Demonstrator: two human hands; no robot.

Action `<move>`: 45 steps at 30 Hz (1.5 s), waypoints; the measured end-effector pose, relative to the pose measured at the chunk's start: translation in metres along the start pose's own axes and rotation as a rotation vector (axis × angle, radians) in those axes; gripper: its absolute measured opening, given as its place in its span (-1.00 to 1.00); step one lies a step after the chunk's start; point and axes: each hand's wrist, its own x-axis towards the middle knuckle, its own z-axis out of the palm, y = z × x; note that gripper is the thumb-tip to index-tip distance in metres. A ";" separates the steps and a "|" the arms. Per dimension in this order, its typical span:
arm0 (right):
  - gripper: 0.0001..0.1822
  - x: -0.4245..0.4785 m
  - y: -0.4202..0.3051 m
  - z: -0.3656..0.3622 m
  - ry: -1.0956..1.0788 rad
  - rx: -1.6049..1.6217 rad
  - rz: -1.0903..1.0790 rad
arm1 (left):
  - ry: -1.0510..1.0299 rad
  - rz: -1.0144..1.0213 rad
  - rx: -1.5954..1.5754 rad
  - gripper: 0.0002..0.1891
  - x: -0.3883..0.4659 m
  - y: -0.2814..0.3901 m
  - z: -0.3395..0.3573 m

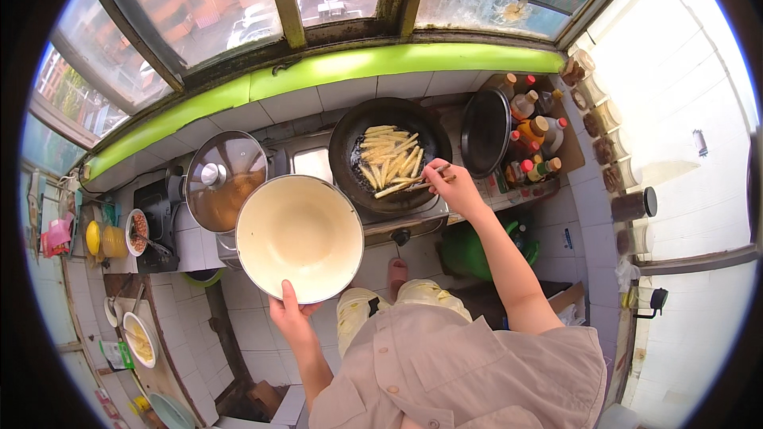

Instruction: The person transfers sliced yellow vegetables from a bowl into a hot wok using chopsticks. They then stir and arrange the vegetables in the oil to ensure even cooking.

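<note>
Cut potato strips (pixel 388 155) lie in oil in a black wok (pixel 354 116) on the gas stove (pixel 381 227). My right hand (pixel 458 190) grips a pair of wooden chopsticks (pixel 424 183), their tips over the wok's lower right side. One strip (pixel 393 189) lies at the chopstick tips; whether it is pinched cannot be told. With my left hand (pixel 293 316) I hold a cream enamel bowl (pixel 300 238) by its near rim, thumb on the inside. The bowl is tilted towards me, left of the wok, and nothing lies in it.
Left of the wok stands a pot with a glass lid (pixel 226 182). A black oval pan (pixel 486 131) leans against several sauce bottles (pixel 533 128) at right. Further left are a bowl of peanuts (pixel 137 231) and a white bowl of potato strips (pixel 141 339). Windows (pixel 197 6) line the back.
</note>
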 end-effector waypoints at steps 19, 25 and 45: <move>-0.75 -0.001 -0.001 -0.005 0.014 0.330 -0.047 | 0.170 0.039 -0.071 -0.57 -0.047 -0.030 0.004; -0.74 -0.020 0.019 -0.033 0.140 0.379 0.011 | 0.163 0.045 -0.089 -0.56 -0.050 -0.031 0.012; -0.76 -0.007 -0.001 -0.014 0.053 0.182 0.084 | 0.142 0.044 -0.059 -0.57 -0.052 -0.030 0.019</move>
